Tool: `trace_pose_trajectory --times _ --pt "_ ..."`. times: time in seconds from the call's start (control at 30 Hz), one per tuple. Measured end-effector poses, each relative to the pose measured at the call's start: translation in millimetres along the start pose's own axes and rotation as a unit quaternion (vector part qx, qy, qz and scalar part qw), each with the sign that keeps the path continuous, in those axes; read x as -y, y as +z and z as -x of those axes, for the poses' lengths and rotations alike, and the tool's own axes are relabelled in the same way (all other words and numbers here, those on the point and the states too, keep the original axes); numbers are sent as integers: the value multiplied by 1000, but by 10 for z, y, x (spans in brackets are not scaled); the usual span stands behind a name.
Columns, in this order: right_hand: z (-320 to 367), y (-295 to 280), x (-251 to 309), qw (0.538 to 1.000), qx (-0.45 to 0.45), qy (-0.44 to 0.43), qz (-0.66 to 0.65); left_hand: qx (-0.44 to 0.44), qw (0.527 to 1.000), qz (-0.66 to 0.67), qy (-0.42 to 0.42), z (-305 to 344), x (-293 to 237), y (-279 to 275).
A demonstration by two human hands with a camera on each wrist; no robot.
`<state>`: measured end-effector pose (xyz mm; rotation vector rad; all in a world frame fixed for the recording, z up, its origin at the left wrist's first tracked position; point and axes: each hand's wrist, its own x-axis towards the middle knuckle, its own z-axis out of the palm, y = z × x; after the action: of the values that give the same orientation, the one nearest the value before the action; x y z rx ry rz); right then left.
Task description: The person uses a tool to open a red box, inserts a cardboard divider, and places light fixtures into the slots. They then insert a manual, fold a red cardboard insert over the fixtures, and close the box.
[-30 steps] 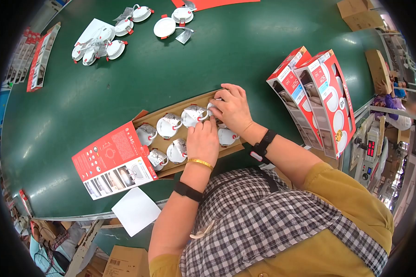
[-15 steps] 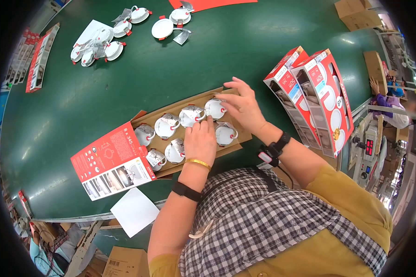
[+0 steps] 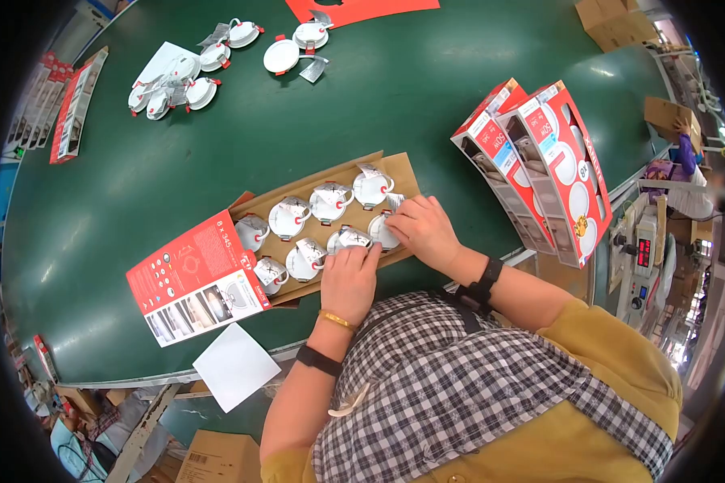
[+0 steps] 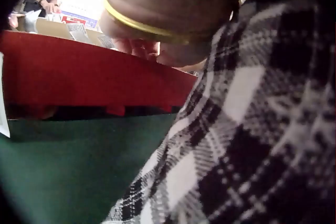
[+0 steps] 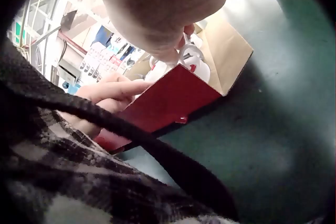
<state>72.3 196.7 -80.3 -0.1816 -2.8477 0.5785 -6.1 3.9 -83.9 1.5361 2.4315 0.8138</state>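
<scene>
An open cardboard box (image 3: 302, 196) holds two rows of white recessed downlights, each with a looped cable and a silvery label. My right hand (image 3: 428, 233) is at the right end of the near row and pinches the downlight (image 3: 381, 232) there. In the right wrist view its fingers reach down inside the red box wall (image 5: 163, 100). My left hand (image 3: 349, 282) lies over the near wall, fingertips at the neighbouring downlight (image 3: 340, 238). The right wrist view shows the left fingers (image 5: 113, 90) fairly straight along that wall.
The printed red box flap (image 3: 197, 278) spreads left, beside a white sheet (image 3: 236, 368). Two red-and-white cartons (image 3: 552, 169) stand at the right. Loose downlights (image 3: 201, 92) lie at the back of the green table (image 3: 354, 105), near a red sheet (image 3: 370, 10).
Both hands have shifted from the far row to the near row at the box's right end. The far-right downlight, touched earlier, now lies uncovered with its label on top.
</scene>
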Motion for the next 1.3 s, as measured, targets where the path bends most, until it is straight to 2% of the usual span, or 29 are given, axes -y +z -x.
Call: trace_pose_trajectory --times 0.23,0.67,1.07,1.17,1.3 --pt "-69 106 62 1000 7 -22 19 30 999 -23 17 -59 39 -9" --pt "-89 199 44 997 22 -44 58 38 999 -31 0 -83 21 20" --pt "-100 220 40 999 -1 -42 32 27 999 -37 -1 -74 23 40" --pt "-197 131 113 1000 -9 -28 4 18 999 -34 -6 -71 24 44" --pt "-551 148 274 998 -28 -55 -9 -7 1000 -15 -9 -37 42 62"
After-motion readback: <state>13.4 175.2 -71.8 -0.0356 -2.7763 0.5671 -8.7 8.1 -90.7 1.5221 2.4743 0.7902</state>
